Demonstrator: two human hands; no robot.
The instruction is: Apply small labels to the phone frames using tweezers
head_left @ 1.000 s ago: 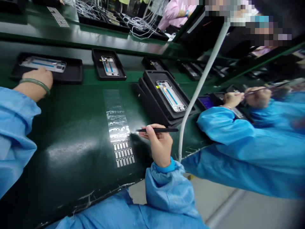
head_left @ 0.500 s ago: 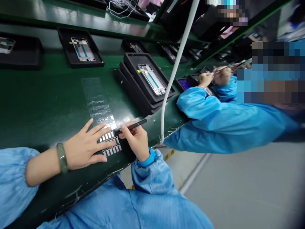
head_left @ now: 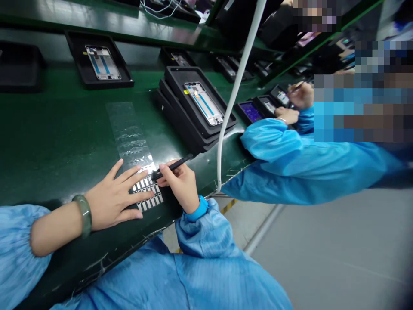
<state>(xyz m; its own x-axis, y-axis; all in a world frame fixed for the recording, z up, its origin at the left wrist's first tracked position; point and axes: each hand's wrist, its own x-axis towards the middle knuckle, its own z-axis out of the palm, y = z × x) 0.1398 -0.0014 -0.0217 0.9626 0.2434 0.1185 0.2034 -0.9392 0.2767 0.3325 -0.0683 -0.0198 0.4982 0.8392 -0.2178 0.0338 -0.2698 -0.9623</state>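
A clear strip [head_left: 129,133] bearing rows of small whitish labels [head_left: 153,201] lies flat on the green bench [head_left: 48,142] in front of you, its labelled end toward the bench's near edge. Your left hand [head_left: 118,196] is spread open, palm down, grasping nothing, its fingers reaching over the labels. Your right hand [head_left: 180,183] pinches black tweezers [head_left: 176,165] between thumb and fingers, the tips pointed down at the upper row of labels — whether they touch, you cannot tell from this view. A green bangle [head_left: 84,215] circles your left wrist, a blue band [head_left: 197,209] your right. Beyond your right hand rises a stack of black trays [head_left: 180,122], the top one holding a phone frame [head_left: 204,103] with blue strips and a yellow tab. Farther back, to the left of the stack, a black tray [head_left: 77,58] holds a similar frame [head_left: 103,62]. A white tube [head_left: 238,77] slants down past the stack's right side; to its right, a co-worker in blue sleeves [head_left: 290,163] reaches toward more trays, one with a purple panel [head_left: 251,112].
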